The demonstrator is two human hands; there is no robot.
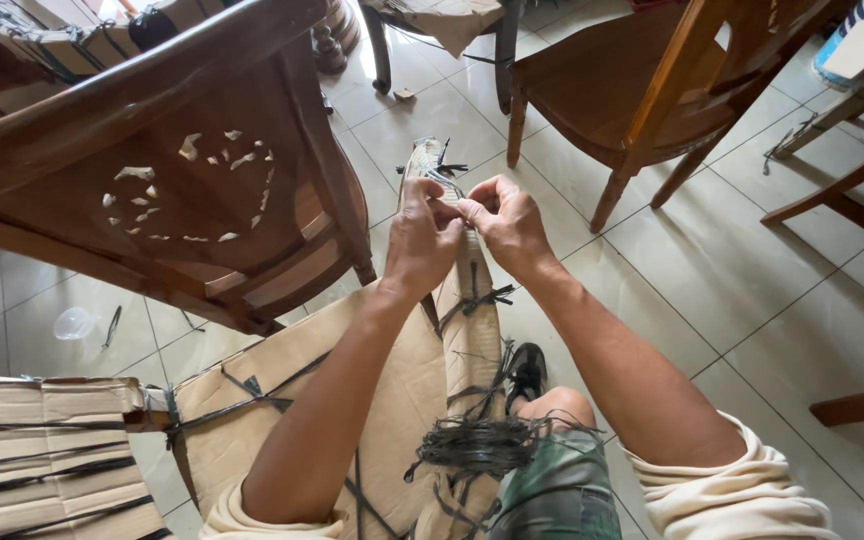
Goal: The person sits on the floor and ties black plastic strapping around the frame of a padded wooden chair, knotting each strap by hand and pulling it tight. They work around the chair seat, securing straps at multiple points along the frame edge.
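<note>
Fingers of left hand [422, 235] and right hand [505, 222] pinch dark strapping [449, 185], hiding the cardboard-wrapped leg [470, 300] beneath.

A single view comes from the person's head and looks steeply down and forward along both forearms. It sits close: the left hand [422, 240] and right hand [508, 222] meet near the middle of the frame, with the tiled floor [752, 270] below and wooden chairs [182, 180] along the upper edge.
</note>
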